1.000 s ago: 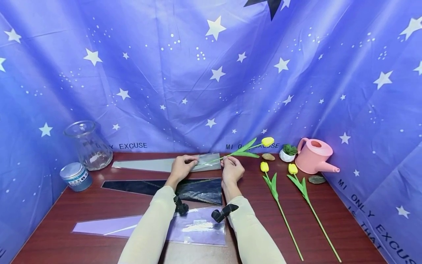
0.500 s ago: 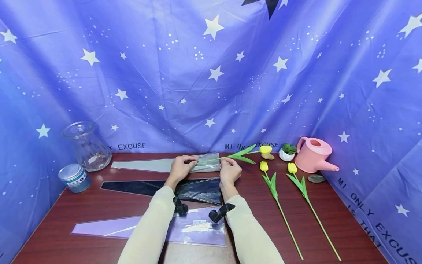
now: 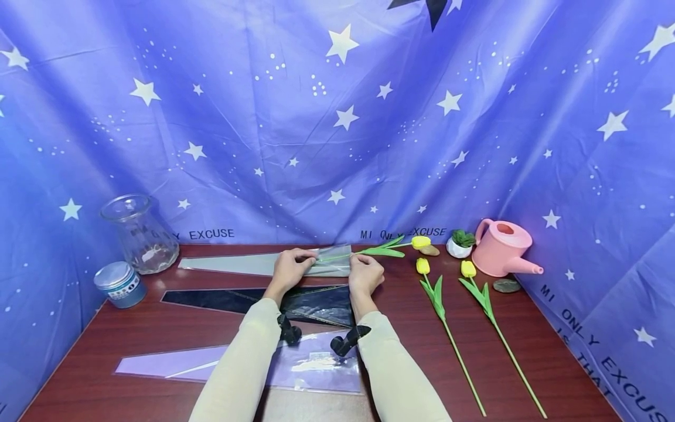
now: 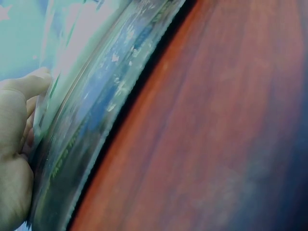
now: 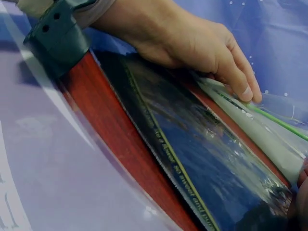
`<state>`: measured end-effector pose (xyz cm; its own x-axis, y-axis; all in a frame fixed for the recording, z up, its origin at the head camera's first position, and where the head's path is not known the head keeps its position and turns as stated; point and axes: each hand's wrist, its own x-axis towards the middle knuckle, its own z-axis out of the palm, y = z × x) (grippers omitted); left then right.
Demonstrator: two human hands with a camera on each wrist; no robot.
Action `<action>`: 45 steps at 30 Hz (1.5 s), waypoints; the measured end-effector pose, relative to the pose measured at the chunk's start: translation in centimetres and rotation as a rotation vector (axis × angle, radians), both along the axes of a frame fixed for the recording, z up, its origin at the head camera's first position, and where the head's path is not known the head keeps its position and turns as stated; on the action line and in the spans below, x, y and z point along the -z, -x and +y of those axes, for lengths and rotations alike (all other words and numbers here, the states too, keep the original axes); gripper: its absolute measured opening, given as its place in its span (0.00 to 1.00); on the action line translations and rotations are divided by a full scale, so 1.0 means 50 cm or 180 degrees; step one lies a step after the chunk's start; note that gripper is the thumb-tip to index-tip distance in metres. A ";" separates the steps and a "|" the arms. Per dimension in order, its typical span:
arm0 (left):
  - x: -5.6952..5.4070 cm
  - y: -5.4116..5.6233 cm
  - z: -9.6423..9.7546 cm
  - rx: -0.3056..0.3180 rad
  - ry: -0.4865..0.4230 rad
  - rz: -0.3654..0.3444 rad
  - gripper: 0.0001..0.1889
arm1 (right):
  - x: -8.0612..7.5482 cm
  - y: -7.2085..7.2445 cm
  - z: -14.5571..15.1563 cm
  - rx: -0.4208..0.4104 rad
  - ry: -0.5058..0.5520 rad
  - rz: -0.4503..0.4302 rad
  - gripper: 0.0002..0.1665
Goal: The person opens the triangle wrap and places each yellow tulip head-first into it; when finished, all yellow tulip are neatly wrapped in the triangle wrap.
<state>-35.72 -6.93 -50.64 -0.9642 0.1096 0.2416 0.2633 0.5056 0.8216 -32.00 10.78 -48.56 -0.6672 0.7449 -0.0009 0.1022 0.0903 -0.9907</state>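
At the back of the table lies a grey wrapping sleeve (image 3: 227,265) with a clear front, narrow at its left end. My left hand (image 3: 291,268) pinches the clear film of this sleeve, which the left wrist view shows lifted between thumb and fingers. A yellow artificial tulip (image 3: 420,242) points right, its lower stem inside the sleeve. At the wide right mouth, my right hand (image 3: 366,274) pinches the stem (image 5: 281,124) between thumb and fingertips. The leaves and bloom stay outside the mouth.
Nearer lie a black sleeve (image 3: 221,298) and a purple sleeve (image 3: 311,366). Two more tulips (image 3: 457,343) (image 3: 511,343) lie right. A glass vase (image 3: 150,246) and lidded jar (image 3: 121,287) stand left; a pink watering can (image 3: 501,252), potted plant (image 3: 460,245) and stones (image 3: 506,286) stand right.
My right hand has moved slightly left with the tulip, and the stem has slid deeper into the grey sleeve. The bloom has come lower and further left. My left hand keeps its place.
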 end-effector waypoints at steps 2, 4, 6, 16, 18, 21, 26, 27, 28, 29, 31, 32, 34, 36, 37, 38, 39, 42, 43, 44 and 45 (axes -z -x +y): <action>0.001 0.001 0.001 0.0002 0.0009 0.0004 0.07 | 0.003 -0.001 0.001 0.0013 -0.0090 0.0002 0.08; 0.002 0.000 0.002 0.0012 -0.0008 -0.0008 0.07 | 0.006 -0.002 0.002 0.0022 -0.0183 0.0024 0.07; 0.002 -0.002 0.002 0.0023 -0.0032 -0.0020 0.08 | 0.008 -0.005 0.007 -0.0010 -0.0269 0.0092 0.06; -0.002 -0.001 -0.001 -0.0001 -0.0021 -0.0001 0.07 | -0.058 -0.001 0.169 -0.0825 -0.0786 0.0709 0.09; -0.003 0.000 -0.002 -0.0011 -0.0010 -0.0002 0.07 | -0.069 0.006 0.218 -0.1101 -0.0930 0.0648 0.10; -0.002 -0.001 -0.003 -0.0027 -0.0006 -0.0043 0.07 | -0.078 0.020 0.287 -0.1392 -0.1314 0.0336 0.12; -0.002 -0.004 0.000 -0.0029 0.0018 -0.0036 0.08 | -0.077 0.045 0.363 -0.1808 -0.1880 -0.0089 0.14; -0.002 -0.004 0.000 -0.0027 0.0020 -0.0027 0.08 | -0.076 0.051 0.371 -0.1905 -0.1928 -0.0132 0.14; -0.002 -0.005 0.001 -0.0022 0.0013 -0.0011 0.08 | -0.075 0.055 0.377 -0.1984 -0.1978 -0.0166 0.14; -0.002 -0.005 0.002 -0.0021 0.0008 0.0001 0.08 | -0.074 0.060 0.382 -0.2042 -0.2000 -0.0209 0.15; -0.001 -0.005 0.002 -0.0020 -0.0013 -0.0006 0.07 | -0.071 0.069 0.385 -0.2134 -0.2025 -0.0281 0.15; 0.000 -0.005 0.002 -0.0020 -0.0016 -0.0016 0.07 | -0.069 0.071 0.386 -0.2160 -0.2050 -0.0315 0.14; 0.001 -0.004 0.002 -0.0024 -0.0014 -0.0033 0.07 | -0.065 0.076 0.385 -0.2190 -0.2107 -0.0381 0.14; 0.002 -0.003 0.001 -0.0029 -0.0013 -0.0054 0.07 | -0.060 0.081 0.385 -0.2181 -0.2162 -0.0454 0.13; 0.003 -0.002 0.001 -0.0030 -0.0001 -0.0031 0.07 | -0.058 0.083 0.384 -0.2169 -0.2209 -0.0500 0.12; 0.003 -0.002 0.001 -0.0028 0.0003 -0.0014 0.07 | -0.055 0.085 0.384 -0.2157 -0.2239 -0.0543 0.12; 0.004 -0.001 0.001 -0.0026 0.0006 0.0009 0.07 | -0.052 0.087 0.383 -0.2150 -0.2270 -0.0582 0.12; 0.005 0.001 0.001 -0.0017 0.0010 0.0058 0.08 | -0.046 0.093 0.381 -0.2128 -0.2345 -0.0691 0.11; 0.005 0.002 0.001 -0.0020 0.0024 0.0074 0.08 | -0.045 0.094 0.379 -0.2127 -0.2380 -0.0713 0.11; 0.005 0.003 0.000 -0.0020 0.0029 0.0066 0.08 | -0.044 0.097 0.377 -0.2122 -0.2400 -0.0732 0.11; 0.005 0.003 0.000 -0.0025 0.0035 0.0066 0.08 | -0.043 0.100 0.375 -0.2119 -0.2420 -0.0750 0.11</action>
